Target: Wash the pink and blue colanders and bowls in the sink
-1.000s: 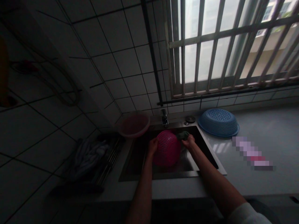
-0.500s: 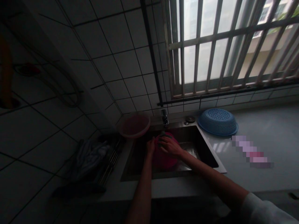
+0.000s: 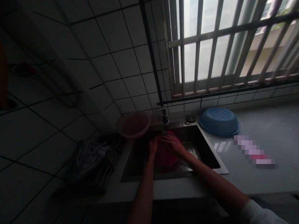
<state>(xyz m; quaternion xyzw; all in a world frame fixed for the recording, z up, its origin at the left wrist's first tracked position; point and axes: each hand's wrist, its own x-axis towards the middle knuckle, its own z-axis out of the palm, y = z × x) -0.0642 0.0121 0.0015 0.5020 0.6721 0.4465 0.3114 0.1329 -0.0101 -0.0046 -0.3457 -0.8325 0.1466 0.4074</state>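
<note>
A bright pink plastic basin (image 3: 166, 155) sits tilted inside the steel sink (image 3: 205, 146), below the faucet (image 3: 164, 118). My left hand (image 3: 153, 146) is closed on the basin's left rim. Against the upper part of the basin lies my right hand (image 3: 172, 143), its fingers bent over a greyish-green pad or cloth (image 3: 165, 133). Dim light and my fingers hide most of that pad, so its exact kind cannot be told.
A pale pink bowl (image 3: 135, 126) stands at the sink's back left corner. An upturned blue basket (image 3: 219, 121) rests on the counter at right, near a blurred-out item (image 3: 253, 151). Left of the sink, a rack (image 3: 112, 161) stands beside a bunched cloth (image 3: 91, 158).
The pink basin has shifted slightly within the sink while both hands stay on it. My right hand has moved slightly right along its upper part. The camera view has shifted a little.
</note>
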